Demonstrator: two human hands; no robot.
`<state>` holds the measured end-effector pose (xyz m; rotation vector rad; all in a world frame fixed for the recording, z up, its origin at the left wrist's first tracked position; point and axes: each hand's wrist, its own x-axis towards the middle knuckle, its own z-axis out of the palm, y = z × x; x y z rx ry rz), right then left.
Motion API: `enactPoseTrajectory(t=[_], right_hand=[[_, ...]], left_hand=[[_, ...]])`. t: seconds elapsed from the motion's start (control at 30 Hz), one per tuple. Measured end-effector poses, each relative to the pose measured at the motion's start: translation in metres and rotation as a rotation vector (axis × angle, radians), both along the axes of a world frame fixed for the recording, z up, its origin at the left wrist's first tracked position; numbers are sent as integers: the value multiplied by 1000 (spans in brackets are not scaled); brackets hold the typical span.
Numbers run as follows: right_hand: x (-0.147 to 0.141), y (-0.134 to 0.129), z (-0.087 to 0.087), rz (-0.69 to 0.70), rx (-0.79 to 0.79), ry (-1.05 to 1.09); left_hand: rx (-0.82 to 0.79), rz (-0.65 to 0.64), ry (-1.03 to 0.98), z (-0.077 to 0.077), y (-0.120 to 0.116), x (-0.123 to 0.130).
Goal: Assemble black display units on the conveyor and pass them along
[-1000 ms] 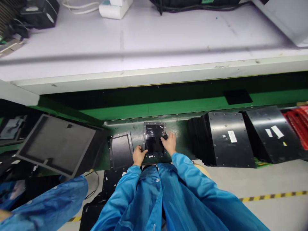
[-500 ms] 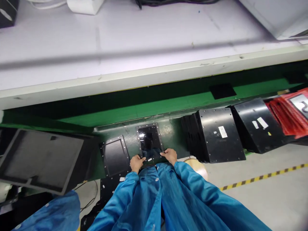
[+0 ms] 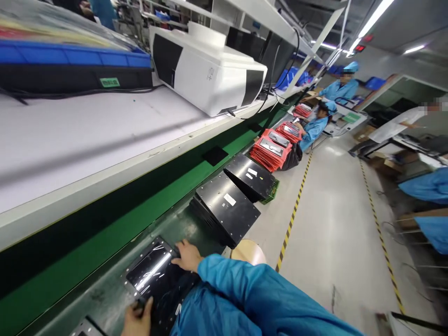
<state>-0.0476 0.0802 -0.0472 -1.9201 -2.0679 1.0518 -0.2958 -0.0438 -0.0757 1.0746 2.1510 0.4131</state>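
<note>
the black panel lies on the green bench, lower left of the frame. the left hand contacts its lower-left edge; the right hand, its upper-right edge. whether either grip is closed cannot be determined.

So the right arm comes in from the bottom right in a loose blue sleeve, reaching toward the upper left, and the right hand is back-side up, fingers stretched forward with the thumb split off a bit below them. The left hand is way down at the bottom edge, cut off around the wrist, thumb sticking up and fingers bent beside it with a gap, tbh can't tell how firmly either one's gripping.
</note>
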Motion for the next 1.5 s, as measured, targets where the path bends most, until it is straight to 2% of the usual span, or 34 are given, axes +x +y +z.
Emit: enactPoseTrajectory(t=[0.1,0.17,0.23,0.33,0.43,0.57,0.67,0.77,0.8,0.87,0.93,1.0,1.07,1.13,1.23,1.33,1.43,1.5], right_hand=[[-29,56,4,110,63,94],[-43,85,1,196,48,93],[-47,104,-5,270,42,94],[-44,119,-13,311,43,124],[-42,127,-13,320,17,137],[-44,133,3,276,4,106],[-48,132,23,289,12,34],[-58,113,55,314,152,-74],[-62,102,70,322,259,-89],[-69,71,107,361,512,-60],[-73,33,152,440,705,24],[-73,-2,198,498,798,106],[-71,-29,236,548,855,180],[-71,-47,263,592,892,239],[-75,-61,282,635,915,289],[-78,-66,287,647,922,325],[-82,-65,282,662,894,375],[-88,-64,269,697,830,418]], left_hand=[[93,75,139,20,57,-14],[77,56,154,25,89,-28],[34,62,153,24,110,-41],[6,88,119,20,124,-54],[-12,87,89,23,130,-58],[-34,67,126,34,139,-48],[45,83,124,39,140,-37],[217,112,117,38,114,-32],[273,143,141,37,95,-34],[316,277,278,31,43,-42],[234,498,466,26,-22,-56],[68,748,552,21,-84,-68],[-94,933,460,19,-129,-75],[-192,1026,280,18,-153,-79],[-207,1068,105,19,-162,-82],[-242,1031,96,27,-166,-88],[-298,909,112,47,-182,-92],[-239,838,133,65,-192,-86]])
